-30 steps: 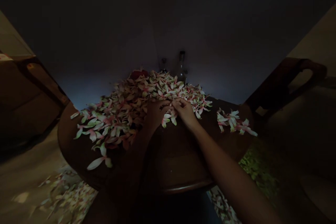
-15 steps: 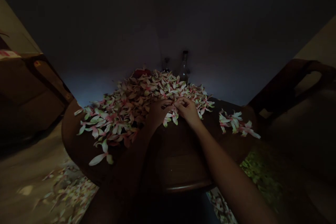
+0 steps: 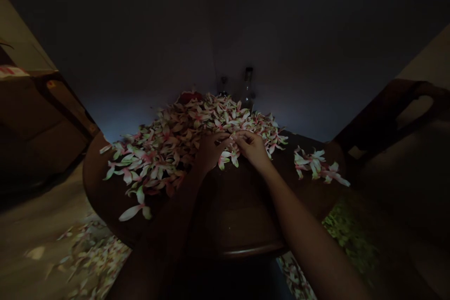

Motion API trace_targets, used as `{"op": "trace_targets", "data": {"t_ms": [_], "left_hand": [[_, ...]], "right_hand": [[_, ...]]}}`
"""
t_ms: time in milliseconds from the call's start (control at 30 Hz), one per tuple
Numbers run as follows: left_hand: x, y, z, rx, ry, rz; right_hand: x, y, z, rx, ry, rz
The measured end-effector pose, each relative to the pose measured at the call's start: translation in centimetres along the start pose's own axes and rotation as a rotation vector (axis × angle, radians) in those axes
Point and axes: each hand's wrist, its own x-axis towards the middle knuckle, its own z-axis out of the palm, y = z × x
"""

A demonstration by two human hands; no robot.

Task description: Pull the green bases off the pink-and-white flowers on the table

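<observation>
Left hand (image 3: 211,152) and right hand (image 3: 251,147) curled, nearly touching, over a blossom (image 3: 225,159) at the flower heap's (image 3: 168,150) near edge; any grip was hidden.

One bare left hand (image 3: 211,152), one bare right hand (image 3: 251,146), one tall clear glass bottle (image 3: 248,88), one small glass bottle (image 3: 222,86), one round dark-wood desk (image 3: 239,220), and pink-and-white blossoms (image 3: 168,150) too many to count.

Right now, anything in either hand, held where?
Cannot tell: the left hand and right hand meet over pink-white flowers; fingertips too dark to see a grip.
</observation>
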Motion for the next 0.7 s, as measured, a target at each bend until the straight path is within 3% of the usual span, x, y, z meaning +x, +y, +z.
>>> {"op": "trace_targets", "data": {"t_ms": [133, 300, 433, 600, 700], "left_hand": [[0.0, -0.3, 0.1, 0.018, 0.024, 0.007], [0.2, -0.8, -0.6, 0.12, 0.295, -0.132], [0.3, -0.7, -1.0, -0.02, 0.505, -0.302], [0.2, -0.4, -0.9, -0.125, 0.605, -0.36], [0.5, -0.9, -1.6, -0.213, 0.69, -0.378]], "right_hand": [[-0.4, -0.3, 0.1, -0.106, -0.002, -0.056], [-1.0, -0.9, 1.0, -0.183, 0.065, -0.121], [-1.5, -2.5, 1.9, -0.04, 0.268, -0.168], [-1.9, -3.8, 2.6, 0.007, 0.504, -0.254], [-1.4, -3.6, 1.7, -0.014, 0.725, -0.308]]}}
